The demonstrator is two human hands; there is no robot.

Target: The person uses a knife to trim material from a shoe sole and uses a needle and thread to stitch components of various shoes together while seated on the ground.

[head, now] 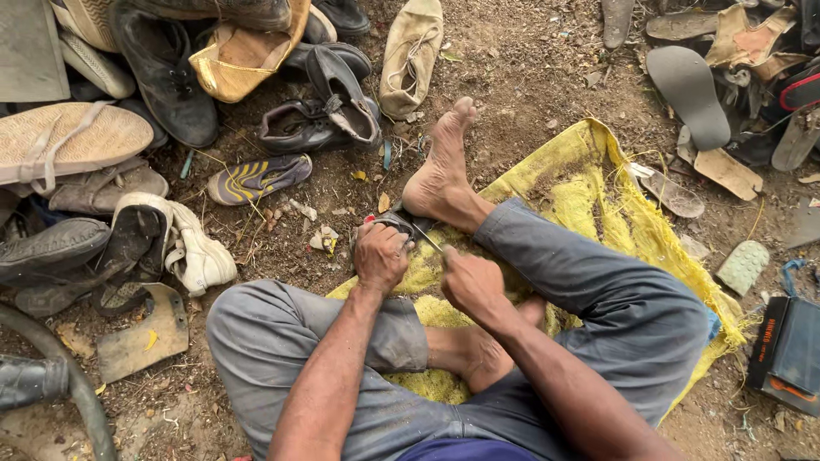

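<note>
At the centre of the frame, beside the bare foot (440,175), the left hand (380,256) has its fingers curled tight over a dark shoe (400,224) on the yellow sack (598,196). The right hand (470,282) is fisted around a thin metal tool (427,238) touching the shoe.

Worn shoes heaped at upper left on dirt ground (530,77): black leather shoe (318,119), white sneaker (192,248), tan canvas shoe (412,53). Yellow woven sack (598,201) spread underneath. Grey sole (688,92) laid at upper right.
</note>
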